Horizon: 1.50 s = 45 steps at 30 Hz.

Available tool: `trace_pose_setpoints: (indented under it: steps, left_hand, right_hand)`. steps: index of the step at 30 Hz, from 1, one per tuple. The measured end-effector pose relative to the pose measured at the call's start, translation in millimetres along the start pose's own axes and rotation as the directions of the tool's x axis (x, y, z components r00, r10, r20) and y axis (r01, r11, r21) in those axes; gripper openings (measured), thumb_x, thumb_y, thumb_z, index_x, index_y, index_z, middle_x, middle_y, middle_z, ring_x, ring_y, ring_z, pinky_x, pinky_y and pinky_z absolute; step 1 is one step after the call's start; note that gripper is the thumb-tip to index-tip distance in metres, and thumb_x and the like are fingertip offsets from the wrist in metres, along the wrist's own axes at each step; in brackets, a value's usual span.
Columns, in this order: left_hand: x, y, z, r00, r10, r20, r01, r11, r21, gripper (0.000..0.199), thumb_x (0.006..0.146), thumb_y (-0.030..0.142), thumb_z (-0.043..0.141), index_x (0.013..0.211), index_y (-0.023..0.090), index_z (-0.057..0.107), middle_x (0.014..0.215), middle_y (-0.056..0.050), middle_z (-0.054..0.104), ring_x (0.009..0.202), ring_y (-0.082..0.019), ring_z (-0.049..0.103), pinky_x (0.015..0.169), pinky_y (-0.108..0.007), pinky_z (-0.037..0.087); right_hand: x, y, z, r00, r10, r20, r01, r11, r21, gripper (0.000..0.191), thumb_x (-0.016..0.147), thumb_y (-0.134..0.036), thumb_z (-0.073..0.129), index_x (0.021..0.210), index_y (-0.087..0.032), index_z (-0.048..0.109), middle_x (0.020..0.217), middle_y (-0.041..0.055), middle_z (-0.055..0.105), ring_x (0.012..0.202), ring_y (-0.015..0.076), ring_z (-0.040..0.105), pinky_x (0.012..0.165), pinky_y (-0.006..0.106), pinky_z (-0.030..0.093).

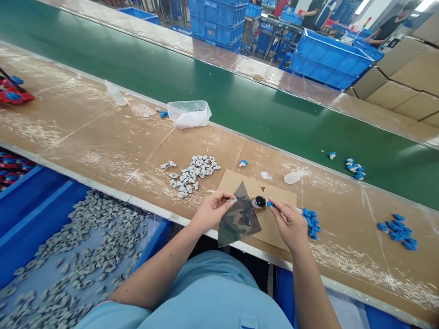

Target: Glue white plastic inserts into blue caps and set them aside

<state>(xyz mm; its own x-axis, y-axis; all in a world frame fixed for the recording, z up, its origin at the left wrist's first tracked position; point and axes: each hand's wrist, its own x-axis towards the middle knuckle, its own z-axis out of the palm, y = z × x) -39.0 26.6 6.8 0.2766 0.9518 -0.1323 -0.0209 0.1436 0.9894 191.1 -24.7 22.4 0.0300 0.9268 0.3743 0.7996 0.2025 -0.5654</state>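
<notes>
A factory room with stacked blue crates (217, 20) and a green conveyor belt (219, 96) lies beyond a brown worktable (343, 219) scuffed with white. An orange mark on 1 crate is too small to read. The left hand (213, 211), fingertips closed, pinches a small pale piece (234, 200) beside a camouflage cloth (239, 221). The right hand (291, 221) pinches a blue piece (270, 203) near a jar of dark liquid (259, 202) on a cardboard sheet (274, 233). Loose grey pieces (195, 173) lie beyond the left hand.

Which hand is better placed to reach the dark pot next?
Probably the right hand: its blue piece is beside the pot, while the left hand is across the camouflage cloth.
</notes>
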Motion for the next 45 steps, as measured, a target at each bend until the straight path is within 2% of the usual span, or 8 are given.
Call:
trace_pose_setpoints:
  steps: [5,14,21,26,33,38,41,45]
  left_hand:
    - [-7.6,-4.0,12.9,0.989,-0.141,0.042,0.146,0.974,-0.174,0.024,0.067,0.031,0.072,0.084,0.016,0.064,0.079,-0.001,0.064,0.075,-0.013,0.060,0.075,-0.027,0.050]
    - [-11.2,-3.1,19.2,0.976,-0.201,0.087,0.216,0.946,-0.244,0.020,0.066,0.027,0.074,0.081,0.016,0.066,0.079,-0.001,0.067,0.076,-0.012,0.062,0.079,-0.028,0.051]
    - [-12.6,-8.3,24.0,0.982,-0.162,0.097,0.182,0.949,-0.257,0.026,0.065,0.030,0.077,0.084,0.016,0.066,0.081,-0.003,0.068,0.080,-0.014,0.063,0.081,-0.030,0.051]
    - [-14.7,-11.3,31.9,0.976,-0.166,0.141,0.200,0.940,-0.278,0.030,0.065,0.035,0.077,0.084,0.016,0.065,0.082,-0.003,0.068,0.078,-0.014,0.063,0.082,-0.031,0.051]
    - [-17.1,-13.4,39.0,0.973,-0.111,0.201,0.171,0.936,-0.309,0.030,0.068,0.032,0.076,0.089,0.016,0.062,0.087,-0.004,0.068,0.087,-0.015,0.064,0.084,-0.031,0.050]
    - [-19.8,-8.4,34.5,0.966,-0.045,0.254,0.089,0.982,-0.164,0.024,0.074,0.022,0.069,0.095,0.017,0.060,0.088,-0.005,0.069,0.087,-0.016,0.066,0.082,-0.030,0.051]
    - [-21.6,-3.4,33.2,0.968,-0.014,0.250,0.040,0.994,-0.102,0.022,0.075,0.021,0.067,0.095,0.018,0.059,0.088,-0.005,0.069,0.087,-0.017,0.066,0.081,-0.030,0.051]
    - [-22.9,-2.2,38.5,0.979,-0.021,0.201,0.052,0.987,-0.151,0.019,0.074,0.023,0.068,0.089,0.017,0.058,0.084,-0.004,0.066,0.084,-0.015,0.064,0.079,-0.028,0.050]
  right_hand:
    - [4.4,0.3,2.7,0.998,0.002,0.056,-0.001,1.000,-0.019,0.024,0.091,-0.036,0.052,0.098,-0.024,0.070,0.092,0.0055,0.074,0.076,0.0196,0.068,0.070,0.032,0.055]
    - [7.4,-1.9,3.6,0.996,-0.077,0.042,0.078,0.997,-0.016,0.020,0.090,-0.030,0.054,0.098,-0.024,0.071,0.094,0.0045,0.074,0.080,0.0196,0.069,0.072,0.032,0.056]
    - [2.7,-0.6,1.8,0.998,0.050,0.027,-0.051,0.997,0.063,0.022,0.086,-0.038,0.058,0.094,-0.024,0.073,0.090,0.0055,0.075,0.081,0.0220,0.070,0.070,0.034,0.057]
    - [-12.1,-10.0,7.1,0.980,0.176,0.088,-0.193,0.945,0.265,0.023,0.083,-0.039,0.062,0.097,-0.023,0.073,0.091,0.0061,0.074,0.081,0.0216,0.069,0.073,0.036,0.058]
    - [-17.4,-28.1,13.7,0.988,0.087,0.128,-0.126,0.934,0.334,0.016,0.083,-0.030,0.063,0.095,-0.027,0.073,0.094,0.0043,0.074,0.086,0.0209,0.070,0.077,0.035,0.059]
    - [-14.5,-24.5,8.6,0.983,-0.012,0.185,-0.063,0.916,0.397,0.014,0.082,-0.028,0.065,0.093,-0.029,0.074,0.086,0.0026,0.075,0.079,0.0195,0.070,0.072,0.033,0.059]
    - [-17.8,-23.5,8.6,0.982,0.010,0.188,-0.091,0.899,0.429,0.013,0.081,-0.029,0.067,0.091,-0.030,0.075,0.081,0.0017,0.075,0.072,0.0187,0.070,0.066,0.032,0.059]
    - [-27.1,-24.0,14.8,0.991,0.078,0.107,-0.117,0.894,0.433,0.014,0.081,-0.029,0.067,0.092,-0.031,0.075,0.084,0.0017,0.075,0.073,0.0197,0.070,0.066,0.033,0.059]
